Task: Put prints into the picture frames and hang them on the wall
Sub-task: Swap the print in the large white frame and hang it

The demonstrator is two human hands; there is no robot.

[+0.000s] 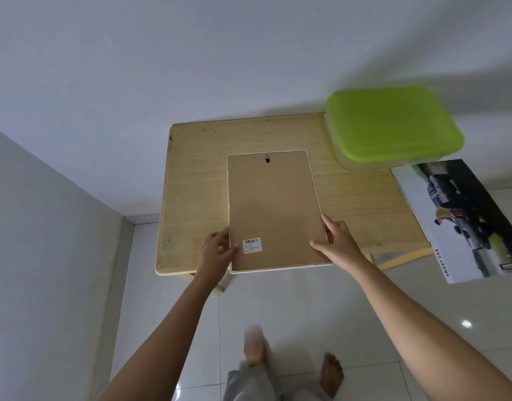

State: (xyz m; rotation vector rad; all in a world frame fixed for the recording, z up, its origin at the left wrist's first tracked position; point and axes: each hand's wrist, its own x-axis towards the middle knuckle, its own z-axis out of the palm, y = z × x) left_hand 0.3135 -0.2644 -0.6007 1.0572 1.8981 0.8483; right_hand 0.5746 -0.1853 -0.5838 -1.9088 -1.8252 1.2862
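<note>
A picture frame (273, 204) lies face down on the wooden table (197, 180), its brown backing board up. A small black hanger (267, 159) sits at its far end and a barcode sticker (252, 245) near its front left corner. My left hand (217, 250) grips the frame's left edge close to the front, thumb on the backing. My right hand (337, 241) grips the right edge, thumb on the board too. A car print (463, 218) reading SMART CAR lies at the table's right end and sticks out past its edge.
A clear plastic box with a lime green lid (393, 123) stands on the table's far right corner against the white wall. Walls close in behind and on the left. My bare feet (331, 371) stand on white floor tiles in front of the table.
</note>
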